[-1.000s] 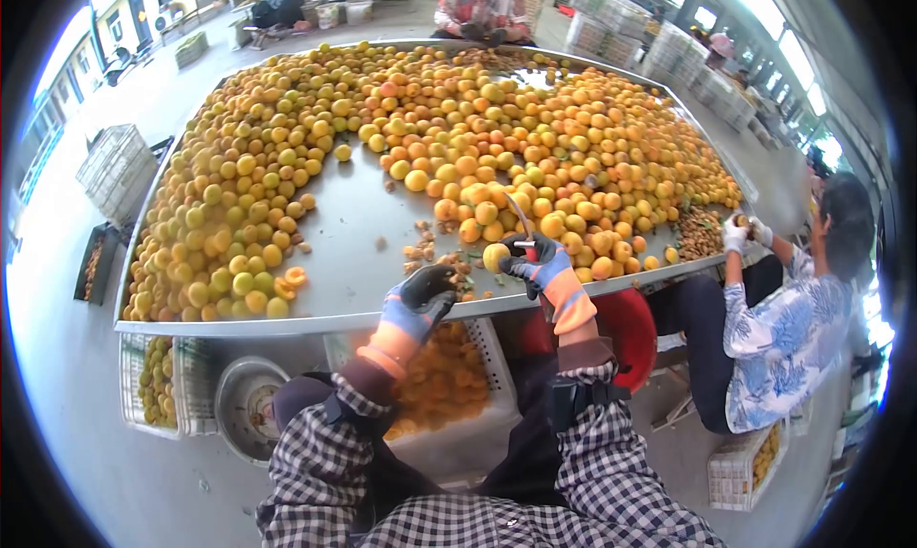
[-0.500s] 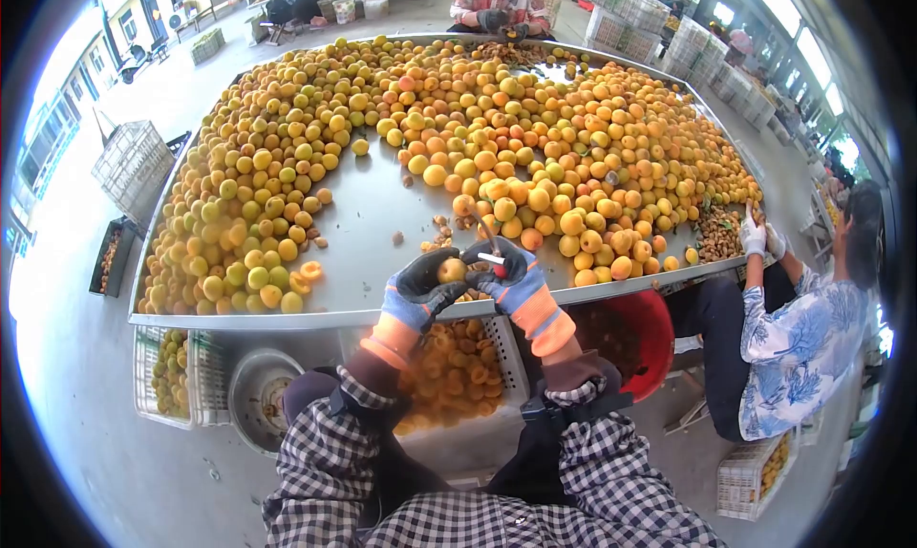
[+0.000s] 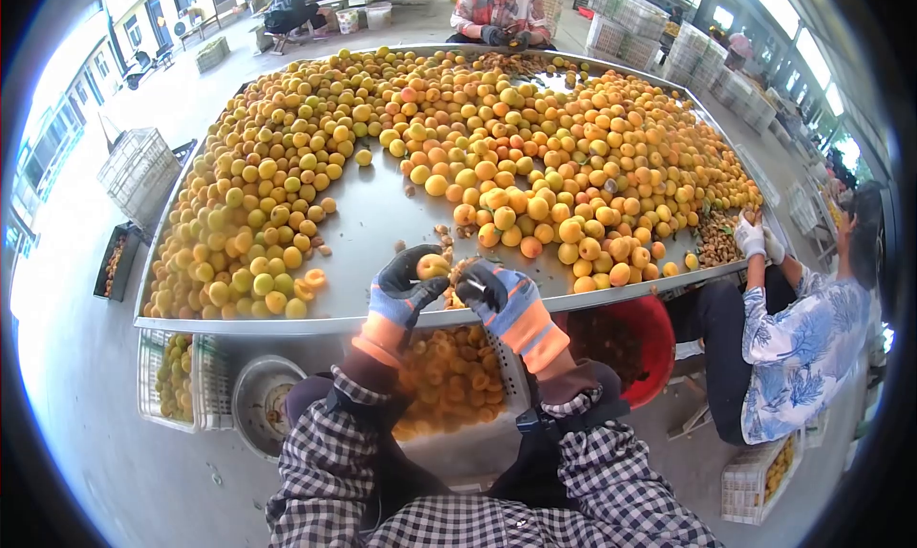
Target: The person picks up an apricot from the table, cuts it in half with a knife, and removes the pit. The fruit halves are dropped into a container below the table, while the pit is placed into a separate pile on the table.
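My left hand (image 3: 409, 282), in a black, blue and orange work glove, is closed around a yellow apricot (image 3: 433, 266) above the table's near edge. Beside it, my right hand (image 3: 494, 295) wears a matching glove and is curled round a slim tool with a white part (image 3: 476, 284); the rest of the tool is hidden by the fingers. Small brown bits lie between the hands, too small to tell apart. Below them a crate of apricot halves (image 3: 454, 381) stands in front of my lap.
Whole apricots (image 3: 277, 185) cover much of the metal table (image 3: 368, 209). A red tub (image 3: 652, 343), a metal basin (image 3: 250, 395) and a white crate (image 3: 205, 386) stand under the near edge. A co-worker (image 3: 802, 347) sits at right, another person (image 3: 499, 8) across the table.
My left hand has tilted up with the apricot. My right hand has turned, its fingers now pointing toward the left hand, and the white part has dropped lower. The view has shifted slightly.
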A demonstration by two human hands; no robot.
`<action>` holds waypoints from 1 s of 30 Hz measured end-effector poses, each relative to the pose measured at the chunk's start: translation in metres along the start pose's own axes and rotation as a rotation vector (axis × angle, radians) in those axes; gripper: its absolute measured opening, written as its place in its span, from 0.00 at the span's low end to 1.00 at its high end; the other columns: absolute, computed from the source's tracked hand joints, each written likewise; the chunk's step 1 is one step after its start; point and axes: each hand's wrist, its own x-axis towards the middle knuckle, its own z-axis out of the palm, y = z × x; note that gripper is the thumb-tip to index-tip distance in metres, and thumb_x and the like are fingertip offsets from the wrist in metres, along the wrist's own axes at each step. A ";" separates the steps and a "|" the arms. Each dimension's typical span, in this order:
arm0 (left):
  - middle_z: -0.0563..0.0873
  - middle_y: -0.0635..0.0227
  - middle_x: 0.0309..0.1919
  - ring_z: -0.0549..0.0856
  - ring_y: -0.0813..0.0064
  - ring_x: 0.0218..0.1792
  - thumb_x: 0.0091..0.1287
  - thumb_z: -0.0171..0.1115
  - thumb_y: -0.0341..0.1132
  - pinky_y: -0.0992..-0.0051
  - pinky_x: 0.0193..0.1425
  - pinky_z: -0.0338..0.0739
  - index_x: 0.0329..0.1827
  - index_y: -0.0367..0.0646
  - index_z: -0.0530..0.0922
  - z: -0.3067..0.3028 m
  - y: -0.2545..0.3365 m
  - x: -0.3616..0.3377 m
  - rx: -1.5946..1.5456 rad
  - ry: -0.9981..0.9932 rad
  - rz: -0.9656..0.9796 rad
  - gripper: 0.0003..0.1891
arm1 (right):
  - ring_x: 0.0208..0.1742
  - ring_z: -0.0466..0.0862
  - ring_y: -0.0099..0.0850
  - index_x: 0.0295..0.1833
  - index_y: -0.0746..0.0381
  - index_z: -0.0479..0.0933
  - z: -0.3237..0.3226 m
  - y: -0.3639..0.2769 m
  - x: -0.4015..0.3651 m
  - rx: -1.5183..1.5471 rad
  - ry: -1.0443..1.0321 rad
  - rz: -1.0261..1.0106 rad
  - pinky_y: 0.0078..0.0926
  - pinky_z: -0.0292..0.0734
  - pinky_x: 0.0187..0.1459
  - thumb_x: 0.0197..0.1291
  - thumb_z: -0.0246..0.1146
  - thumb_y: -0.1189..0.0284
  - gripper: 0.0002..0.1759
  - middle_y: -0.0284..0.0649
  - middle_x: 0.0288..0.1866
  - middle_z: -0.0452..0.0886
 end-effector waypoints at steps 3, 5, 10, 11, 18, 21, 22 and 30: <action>0.83 0.67 0.45 0.81 0.78 0.47 0.56 0.71 0.26 0.79 0.52 0.78 0.57 0.35 0.77 -0.007 0.010 0.001 -0.013 -0.046 -0.059 0.23 | 0.41 0.83 0.46 0.44 0.59 0.79 0.001 -0.006 -0.002 -0.249 -0.064 -0.098 0.38 0.79 0.43 0.58 0.67 0.63 0.13 0.44 0.37 0.84; 0.83 0.67 0.45 0.81 0.78 0.47 0.56 0.71 0.26 0.79 0.52 0.79 0.56 0.35 0.77 -0.008 0.009 0.001 -0.019 -0.061 -0.059 0.23 | 0.42 0.83 0.46 0.44 0.59 0.79 0.002 -0.008 -0.003 -0.216 -0.085 -0.059 0.37 0.79 0.43 0.58 0.66 0.63 0.13 0.44 0.37 0.84; 0.83 0.67 0.44 0.81 0.79 0.46 0.56 0.71 0.25 0.78 0.52 0.78 0.56 0.35 0.77 -0.012 0.011 0.001 0.015 -0.098 -0.061 0.22 | 0.41 0.84 0.41 0.50 0.64 0.77 0.007 0.001 -0.005 -0.265 -0.118 -0.070 0.28 0.78 0.43 0.52 0.65 0.81 0.17 0.46 0.40 0.83; 0.84 0.67 0.44 0.81 0.79 0.46 0.56 0.71 0.25 0.78 0.52 0.78 0.55 0.35 0.78 -0.014 0.009 0.002 0.052 -0.109 -0.038 0.22 | 0.41 0.84 0.39 0.50 0.65 0.77 0.011 0.009 -0.006 -0.158 -0.116 -0.034 0.27 0.78 0.43 0.52 0.65 0.81 0.17 0.46 0.40 0.83; 0.83 0.69 0.47 0.81 0.80 0.48 0.57 0.70 0.23 0.77 0.55 0.77 0.57 0.38 0.77 -0.022 0.012 0.001 0.188 -0.182 -0.063 0.23 | 0.43 0.83 0.45 0.47 0.59 0.79 0.001 -0.006 -0.005 -0.213 -0.142 -0.020 0.34 0.78 0.43 0.59 0.65 0.66 0.13 0.46 0.39 0.84; 0.84 0.68 0.42 0.81 0.79 0.45 0.56 0.70 0.25 0.77 0.53 0.77 0.52 0.36 0.79 -0.016 0.016 0.000 0.127 -0.145 -0.042 0.20 | 0.42 0.84 0.42 0.47 0.61 0.79 0.006 -0.003 -0.005 -0.035 -0.173 0.022 0.31 0.78 0.43 0.59 0.65 0.69 0.12 0.46 0.38 0.84; 0.84 0.68 0.42 0.81 0.79 0.45 0.56 0.70 0.25 0.77 0.53 0.77 0.52 0.36 0.79 -0.014 0.023 -0.002 0.127 -0.148 -0.044 0.20 | 0.42 0.84 0.42 0.47 0.61 0.79 0.012 0.003 -0.005 -0.034 -0.171 0.025 0.31 0.78 0.43 0.59 0.65 0.69 0.12 0.46 0.38 0.84; 0.84 0.69 0.44 0.81 0.79 0.43 0.58 0.70 0.34 0.78 0.49 0.76 0.57 0.35 0.77 -0.003 0.029 -0.010 -0.158 -0.119 -0.186 0.24 | 0.40 0.84 0.33 0.48 0.63 0.77 0.018 -0.010 -0.005 0.088 -0.216 0.106 0.27 0.76 0.43 0.60 0.62 0.76 0.10 0.45 0.38 0.84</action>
